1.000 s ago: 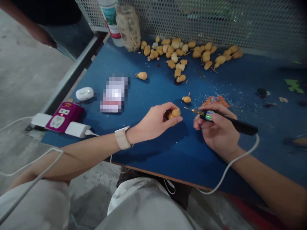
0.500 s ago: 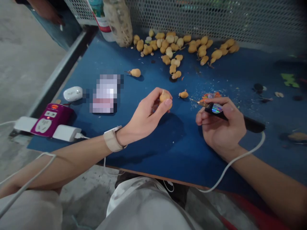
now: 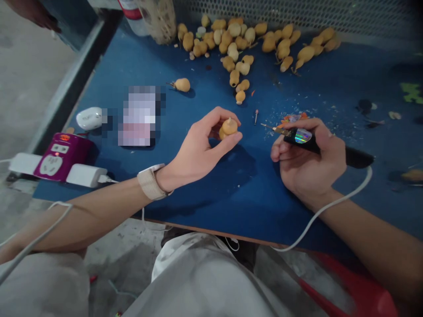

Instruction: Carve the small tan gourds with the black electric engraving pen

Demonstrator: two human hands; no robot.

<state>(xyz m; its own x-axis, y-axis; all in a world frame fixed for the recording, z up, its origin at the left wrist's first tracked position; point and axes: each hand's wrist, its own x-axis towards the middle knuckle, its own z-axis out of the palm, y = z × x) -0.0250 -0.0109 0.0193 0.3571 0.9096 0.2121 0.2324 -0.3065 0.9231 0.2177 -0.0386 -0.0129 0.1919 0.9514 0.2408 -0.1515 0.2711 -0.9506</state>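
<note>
My left hand [image 3: 201,147] has its thumb and fingers closed round a small tan gourd [image 3: 229,127], held above the blue table with its knobbed top showing. In my right hand [image 3: 307,163] is a black pen-shaped electric engraver [image 3: 343,154], gripped like a pencil. Its thin metal tip points left toward the gourd, apart from it, and a white cord [image 3: 322,215] runs from its back end. Between the hands, a tiny pin-like bit [image 3: 256,116] lies on the table. Orange shavings [image 3: 294,118] and pale dust lie just beyond the engraver.
Many small gourds [image 3: 226,42] lie along the back by a perforated metal panel [image 3: 297,20]. One gourd [image 3: 182,85] lies alone near a blurred-out phone [image 3: 137,116]. Left are a white mouse-like object [image 3: 89,118] and a purple power adapter [image 3: 61,156]. Another person's hand [image 3: 39,13] shows top left.
The small gourd lying between my hands is no longer there; one more shows at the cluster's near end, and the tiny bit is now visible. The held gourd has turned slightly. The view has shifted.
</note>
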